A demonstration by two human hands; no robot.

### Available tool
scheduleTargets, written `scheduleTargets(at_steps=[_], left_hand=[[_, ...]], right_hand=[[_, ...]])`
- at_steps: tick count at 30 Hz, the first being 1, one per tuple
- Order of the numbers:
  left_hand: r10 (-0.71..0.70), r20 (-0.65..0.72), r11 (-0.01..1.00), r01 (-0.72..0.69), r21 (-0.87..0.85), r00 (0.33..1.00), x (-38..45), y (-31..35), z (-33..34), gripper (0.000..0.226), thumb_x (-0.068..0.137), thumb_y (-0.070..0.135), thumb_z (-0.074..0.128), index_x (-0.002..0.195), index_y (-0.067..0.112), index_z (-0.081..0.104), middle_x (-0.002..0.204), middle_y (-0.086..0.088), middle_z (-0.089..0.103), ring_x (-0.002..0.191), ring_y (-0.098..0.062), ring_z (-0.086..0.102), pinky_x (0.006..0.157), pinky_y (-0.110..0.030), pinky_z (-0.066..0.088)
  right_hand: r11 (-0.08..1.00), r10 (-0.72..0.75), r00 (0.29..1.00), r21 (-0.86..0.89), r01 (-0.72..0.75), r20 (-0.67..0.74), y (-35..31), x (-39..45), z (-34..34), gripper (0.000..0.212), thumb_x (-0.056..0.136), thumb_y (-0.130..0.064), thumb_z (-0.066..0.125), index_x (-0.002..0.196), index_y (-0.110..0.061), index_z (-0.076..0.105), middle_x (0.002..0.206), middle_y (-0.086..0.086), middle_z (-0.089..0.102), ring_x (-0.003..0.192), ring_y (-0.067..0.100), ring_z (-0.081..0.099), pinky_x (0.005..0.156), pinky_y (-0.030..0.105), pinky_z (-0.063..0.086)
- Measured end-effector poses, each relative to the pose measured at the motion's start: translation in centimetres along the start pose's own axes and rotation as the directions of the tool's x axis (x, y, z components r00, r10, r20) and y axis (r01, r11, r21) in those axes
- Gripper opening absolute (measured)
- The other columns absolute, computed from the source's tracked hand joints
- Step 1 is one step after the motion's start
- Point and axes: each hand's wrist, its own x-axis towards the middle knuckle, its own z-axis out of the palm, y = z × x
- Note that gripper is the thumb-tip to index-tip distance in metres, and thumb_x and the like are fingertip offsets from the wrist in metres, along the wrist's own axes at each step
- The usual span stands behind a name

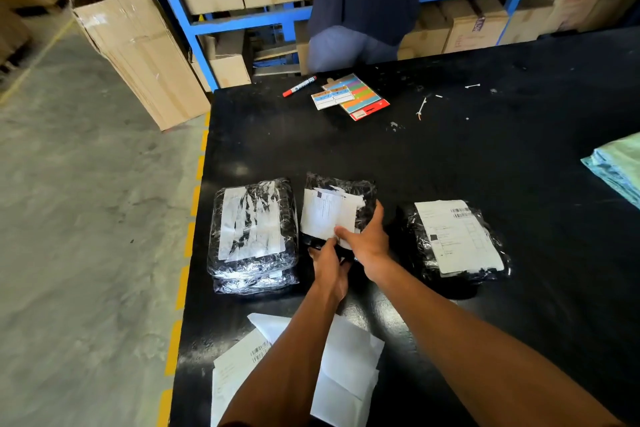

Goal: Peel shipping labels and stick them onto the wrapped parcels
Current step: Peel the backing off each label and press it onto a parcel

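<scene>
Now both hands, left [327,265] & right [367,241], press label [327,215] onto mid parcel [363,194].

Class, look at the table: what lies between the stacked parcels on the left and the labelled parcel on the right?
In the head view, the middle parcel, with both hands on its label.

The black tabletop [450,156] carries three wrapped parcels, the middle parcel [341,205] flanked by a left stack [254,236] and right parcel [457,239], loose label sheets [349,367] nearer, marker [299,86] and coloured cards [351,96] beyond.
</scene>
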Motion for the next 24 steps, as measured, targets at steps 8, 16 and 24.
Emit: scheduleTargets(at_steps=[8, 16, 24], left_hand=[[0.230, -0.093, 0.726, -0.108, 0.679, 0.969, 0.4, 3.1, 0.4, 0.104, 0.084, 0.041, 0.063, 0.154, 0.012, -0.009, 0.156, -0.019, 0.028, 0.137, -0.035, 0.038, 0.113, -0.046, 0.036], [0.288, 0.062, 0.667, -0.247, 0.703, 0.956, 1.7, 4.8, 1.4, 0.075, 0.094, 0.013, 0.055, 0.155, 0.025, 0.014, 0.151, -0.004, 0.039, 0.133, -0.026, 0.044, 0.104, -0.031, 0.037], [0.194, -0.039, 0.632, -0.094, 0.769, 0.980, 1.6, 4.4, 0.3, 0.073, 0.090, 0.033, 0.054, 0.152, 0.011, 0.021, 0.156, -0.010, 0.031, 0.141, -0.030, 0.034, 0.115, -0.045, 0.033]], right_hand=[[0.983, -0.075, 0.997, -0.171, 0.070, -0.024, -2.2, 1.1, -2.6, 0.095, 0.068, -0.026, 0.084, 0.146, -0.037, 0.031, 0.127, 0.005, 0.061, 0.115, 0.026, 0.060, 0.097, 0.039, 0.052], [0.936, -0.193, 0.974, -0.276, 0.218, 0.117, -3.5, 1.7, -4.9, 0.095, 0.061, -0.027, 0.089, 0.141, -0.034, 0.038, 0.116, -0.009, 0.060, 0.105, 0.010, 0.053, 0.090, 0.024, 0.043], [0.987, -0.063, 0.998, 0.147, 0.064, -0.016, 1.3, 0.2, -2.0, 0.077, 0.072, -0.036, 0.085, 0.134, -0.025, 0.042, 0.122, -0.005, 0.063, 0.110, 0.012, 0.061, 0.095, 0.028, 0.047]])
